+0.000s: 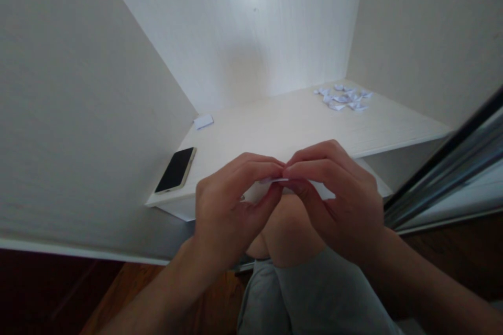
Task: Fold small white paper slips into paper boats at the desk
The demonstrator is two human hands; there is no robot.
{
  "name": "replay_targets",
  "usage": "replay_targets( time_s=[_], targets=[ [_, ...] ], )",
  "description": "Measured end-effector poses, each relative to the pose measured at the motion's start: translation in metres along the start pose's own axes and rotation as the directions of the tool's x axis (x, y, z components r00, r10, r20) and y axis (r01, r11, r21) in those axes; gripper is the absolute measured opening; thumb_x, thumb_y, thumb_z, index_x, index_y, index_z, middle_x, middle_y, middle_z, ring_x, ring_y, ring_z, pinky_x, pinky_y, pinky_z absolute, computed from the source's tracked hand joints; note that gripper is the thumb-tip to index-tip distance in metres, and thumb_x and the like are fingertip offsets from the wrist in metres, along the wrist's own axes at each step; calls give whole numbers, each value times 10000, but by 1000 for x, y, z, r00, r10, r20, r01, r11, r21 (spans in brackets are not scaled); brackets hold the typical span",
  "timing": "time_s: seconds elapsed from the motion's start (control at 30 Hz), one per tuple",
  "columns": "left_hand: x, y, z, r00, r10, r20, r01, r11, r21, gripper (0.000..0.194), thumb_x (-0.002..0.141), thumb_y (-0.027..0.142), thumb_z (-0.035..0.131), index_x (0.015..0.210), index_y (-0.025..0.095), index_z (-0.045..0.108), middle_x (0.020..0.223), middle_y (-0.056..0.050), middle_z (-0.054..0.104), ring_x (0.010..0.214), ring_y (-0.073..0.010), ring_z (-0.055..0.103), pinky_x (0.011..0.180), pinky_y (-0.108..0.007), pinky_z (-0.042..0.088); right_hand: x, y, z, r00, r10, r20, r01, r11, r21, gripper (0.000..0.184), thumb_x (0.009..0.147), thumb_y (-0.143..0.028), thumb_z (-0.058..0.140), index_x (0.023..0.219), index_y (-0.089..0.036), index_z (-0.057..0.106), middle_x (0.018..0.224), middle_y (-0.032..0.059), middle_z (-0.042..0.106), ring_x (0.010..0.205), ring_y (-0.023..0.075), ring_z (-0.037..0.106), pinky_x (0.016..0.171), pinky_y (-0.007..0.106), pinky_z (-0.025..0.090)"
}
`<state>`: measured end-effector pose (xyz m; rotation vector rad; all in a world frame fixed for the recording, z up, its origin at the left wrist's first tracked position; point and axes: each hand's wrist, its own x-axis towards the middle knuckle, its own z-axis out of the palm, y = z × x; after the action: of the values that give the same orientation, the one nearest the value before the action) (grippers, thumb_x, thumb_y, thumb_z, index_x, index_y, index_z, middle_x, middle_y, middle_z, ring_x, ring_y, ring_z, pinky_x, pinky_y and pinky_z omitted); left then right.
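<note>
A small piece of white paper (280,180) is pinched between my two hands, above my knees and in front of the shelf's edge. My left hand (236,193) grips its left side between thumb and fingers. From the other side, my right hand (338,193) pinches it too, and the fingertips of both hands meet. Only a thin edge of the paper shows, so its folds are hidden. Several small folded white paper pieces (346,97) lie in a cluster at the shelf's back right.
A smartphone (176,169) with a dark screen lies at the left front of the white shelf (251,125). Behind it, a small stack of white paper (203,122) rests by the left wall. A metal door track (444,167) runs along the right.
</note>
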<state>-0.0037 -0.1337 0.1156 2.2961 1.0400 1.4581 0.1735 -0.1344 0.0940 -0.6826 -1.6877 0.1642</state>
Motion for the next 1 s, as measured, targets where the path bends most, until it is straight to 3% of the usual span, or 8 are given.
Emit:
replay_targets(
  time_s=[0.3,0.43,0.5,0.57,0.67,0.73,0.9,1.0],
  targets=[
    [0,6,-7,998,-68,10,67,993,96,336,738,84,834,978,313,784,907,23,810,844,-214,760,781,-287,548,-9,5,-9,992,-111,52,116,988,-101,204,923,-122,674,997,-300,742,962,39,758,882,218,660,768,399,522],
    [7,10,-10,989,-94,114,91,995,35,381,704,45,834,984,294,773,890,17,808,829,-221,764,743,-282,560,-10,6,-8,985,-137,106,150,980,-130,168,925,-135,704,983,-284,757,964,28,774,853,201,654,762,386,506],
    [9,9,-10,983,-103,154,101,995,21,384,715,64,845,1015,287,756,874,12,804,805,-211,761,739,-282,566,-9,5,-7,993,-72,91,78,995,-58,160,927,-110,693,964,-253,753,934,37,767,840,188,659,746,359,513],
    [9,7,-7,979,-149,141,154,988,-26,378,730,99,866,1037,273,730,857,9,796,784,-197,757,741,-281,572,-10,4,-6,996,85,37,-88,993,74,107,929,-132,708,935,-232,744,876,33,749,808,173,662,719,331,517],
    [6,5,-1,956,-274,107,290,937,-192,315,781,163,863,1028,247,687,823,4,780,762,-175,748,724,-267,576,-11,5,-4,921,388,28,-380,882,279,64,940,-224,731,876,-224,727,801,10,725,753,160,659,695,309,523],
    [6,4,1,933,-338,123,359,896,-260,285,800,190,854,1007,233,662,808,-2,775,754,-172,747,707,-263,574,-12,8,-4,889,452,69,-451,840,302,63,943,-251,730,886,-223,732,817,10,736,764,162,669,715,309,529],
    [14,6,-1,920,-300,253,342,928,-146,318,774,144,844,1003,239,645,781,2,782,698,-180,738,670,-276,554,-8,8,-12,957,259,132,-269,961,61,96,937,-188,704,849,-216,727,816,9,727,761,152,649,700,296,486],
    [19,9,0,937,-267,227,304,940,-151,282,784,150,832,1002,238,676,780,2,780,684,-171,727,676,-278,564,-6,6,-14,963,258,78,-259,966,2,143,923,-156,691,789,-205,692,748,-5,681,704,139,602,663,291,451]
  ],
)
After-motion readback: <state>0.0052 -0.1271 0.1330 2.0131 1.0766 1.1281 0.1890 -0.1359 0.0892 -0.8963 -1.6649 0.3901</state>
